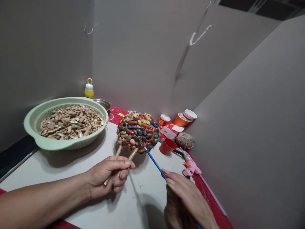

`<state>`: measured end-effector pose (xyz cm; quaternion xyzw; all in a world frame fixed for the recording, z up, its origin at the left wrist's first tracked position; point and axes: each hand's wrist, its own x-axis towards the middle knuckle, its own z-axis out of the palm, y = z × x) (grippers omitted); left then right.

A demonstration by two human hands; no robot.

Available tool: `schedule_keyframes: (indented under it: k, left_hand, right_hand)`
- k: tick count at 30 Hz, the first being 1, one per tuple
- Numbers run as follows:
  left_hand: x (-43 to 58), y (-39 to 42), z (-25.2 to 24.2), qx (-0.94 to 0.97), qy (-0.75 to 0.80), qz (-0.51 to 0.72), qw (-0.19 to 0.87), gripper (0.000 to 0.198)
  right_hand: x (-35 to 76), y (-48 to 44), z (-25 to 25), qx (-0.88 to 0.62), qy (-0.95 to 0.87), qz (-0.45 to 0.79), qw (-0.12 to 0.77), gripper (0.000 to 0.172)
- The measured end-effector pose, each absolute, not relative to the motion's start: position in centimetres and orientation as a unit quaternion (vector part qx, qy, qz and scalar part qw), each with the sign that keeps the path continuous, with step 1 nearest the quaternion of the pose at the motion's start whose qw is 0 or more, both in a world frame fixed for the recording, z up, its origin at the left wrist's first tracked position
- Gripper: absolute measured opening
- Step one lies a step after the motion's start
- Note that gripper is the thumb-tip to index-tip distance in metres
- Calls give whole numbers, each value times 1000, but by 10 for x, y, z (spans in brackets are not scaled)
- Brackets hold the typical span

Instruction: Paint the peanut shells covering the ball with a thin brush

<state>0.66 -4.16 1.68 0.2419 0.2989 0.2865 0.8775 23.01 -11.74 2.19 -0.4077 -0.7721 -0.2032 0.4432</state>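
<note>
My left hand [108, 176] is closed around two twine-wrapped sticks [124, 155] that carry a ball of shells [138, 132], partly painted red, blue and green. It holds the ball up over the white table top [71, 178]. My right hand [184, 197] pinches a thin blue paintbrush [154, 163]; the brush tip touches the lower right side of the shell ball.
A pale green colander [64, 125] full of unpainted shells stands at the left. Behind it are a metal bowl [102, 103] and a yellow bottle [89, 89]. Right of the ball lie a red cup [167, 146], stacked paper cups [186, 117], a twine ball [185, 140] and a pink glue gun [192, 168]. Cardboard walls enclose the table.
</note>
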Motion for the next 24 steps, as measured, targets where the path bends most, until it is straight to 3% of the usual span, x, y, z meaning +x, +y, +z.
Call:
schedule_keyframes:
  k: [19, 24]
  left_hand:
    - [8, -41, 16, 255, 300, 292, 872, 22]
    - [7, -41, 16, 252, 297, 291, 874, 21]
  right_hand:
    - [236, -118, 21, -393, -795, -205, 414, 27]
    - [249, -112, 10, -377, -783, -223, 443, 22]
